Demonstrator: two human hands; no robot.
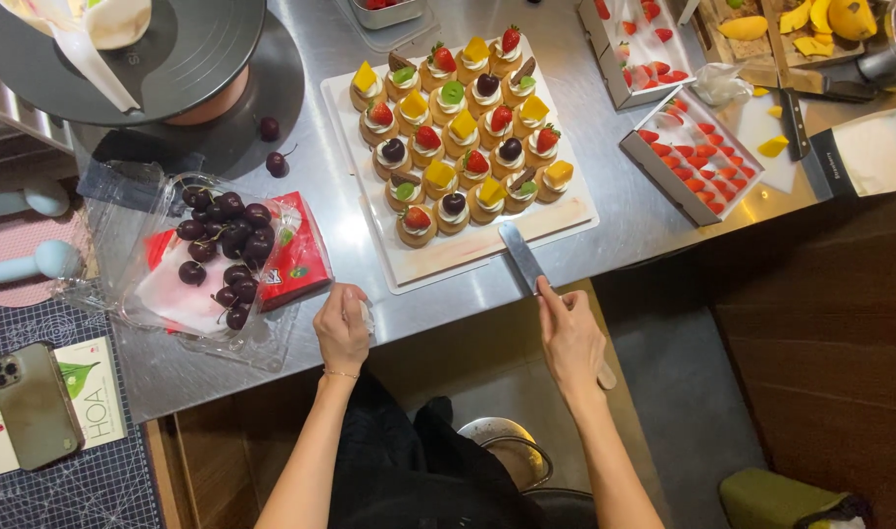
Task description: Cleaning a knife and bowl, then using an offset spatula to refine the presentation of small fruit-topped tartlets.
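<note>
A white rectangular board (pixel 565 211) on the steel table holds several small round tarts (pixel 453 122) topped with strawberry, mango, kiwi, cherry and chocolate. My right hand (pixel 568 338) grips a palette knife (pixel 522 257), forefinger along the blade, whose tip rests on the board's front edge near the closest tarts. My left hand (pixel 342 325) is closed around a small whitish thing by the table's front edge, just left of the board's front corner.
An open clear plastic box of dark cherries (pixel 223 245) sits left, beside a red packet (pixel 296 257). Two loose cherries (pixel 277 163) lie near a grey turntable (pixel 164 49). Trays of cut strawberries (pixel 698 157), mango pieces (pixel 810 20), a knife (pixel 794 122), a phone (pixel 32 404).
</note>
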